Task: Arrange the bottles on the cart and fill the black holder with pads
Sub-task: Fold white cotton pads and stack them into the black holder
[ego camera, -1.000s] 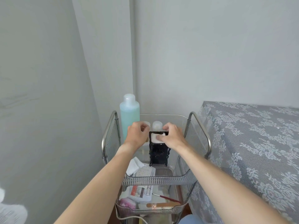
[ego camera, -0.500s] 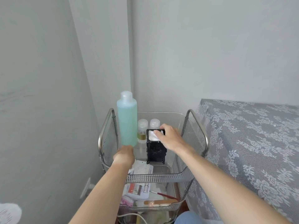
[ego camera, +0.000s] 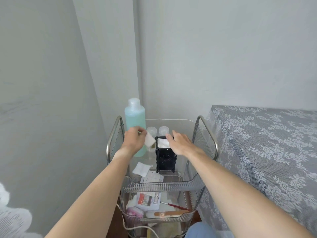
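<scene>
Left hand pinched a white square cotton pad beside the black ornate plastic holder on the clear cart tray. Right hand lay open, fingers on the rim. Risk: holder looked nearly full, so pushing could tip it into the tall blue-green plastic bottle.

Left hand hides tall bottle lower body; two small bottles mostly behind pad, black holder.

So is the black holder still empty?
No, white pads already show at the open top of the black holder.
</scene>
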Tool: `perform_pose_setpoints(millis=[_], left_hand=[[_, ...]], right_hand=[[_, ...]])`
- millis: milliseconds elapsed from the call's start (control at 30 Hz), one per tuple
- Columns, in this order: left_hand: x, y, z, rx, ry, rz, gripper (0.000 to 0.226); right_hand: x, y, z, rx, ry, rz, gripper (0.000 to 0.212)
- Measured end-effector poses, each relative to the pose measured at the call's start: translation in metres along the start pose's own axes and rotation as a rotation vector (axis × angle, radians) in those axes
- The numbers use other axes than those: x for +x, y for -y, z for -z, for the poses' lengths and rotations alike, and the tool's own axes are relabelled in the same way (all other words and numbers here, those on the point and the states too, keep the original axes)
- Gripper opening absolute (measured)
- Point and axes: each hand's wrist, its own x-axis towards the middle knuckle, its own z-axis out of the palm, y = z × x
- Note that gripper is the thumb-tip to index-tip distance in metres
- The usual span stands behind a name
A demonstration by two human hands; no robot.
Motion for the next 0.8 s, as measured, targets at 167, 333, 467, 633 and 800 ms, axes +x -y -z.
perform_pose_setpoints(millis=[167, 333, 467, 633, 800], left_hand=[[0.000, -0.024, -0.008, -0.364, 0.026, 0.091, 0.009], [-0.007, -0.036, -0.029, -0.390, 0.097, 0.183, 0.009], [-0.008, -0.039, -0.037, -0.366, 0.122, 0.159, 0.020], [-0.010, -0.033, -0.034, 0.087, 0.118, -0.030, 0.022], [-0.008, -0.020, -0.041, 0.093, 0.098, -0.021, 0.043]], right_hand=[[0.001, -0.002, 0.010, 0.249, -0.090, 0.050, 0.046], [-0.002, -0.001, 0.023, 0.338, -0.127, -0.009, 0.050], [-0.001, -0.005, 0.024, 0.288, -0.127, -0.018, 0.028], [0.001, -0.006, 0.017, 0.264, -0.126, 0.034, 0.018], [0.004, -0.006, 0.004, 0.216, -0.158, 0.012, 0.016]])
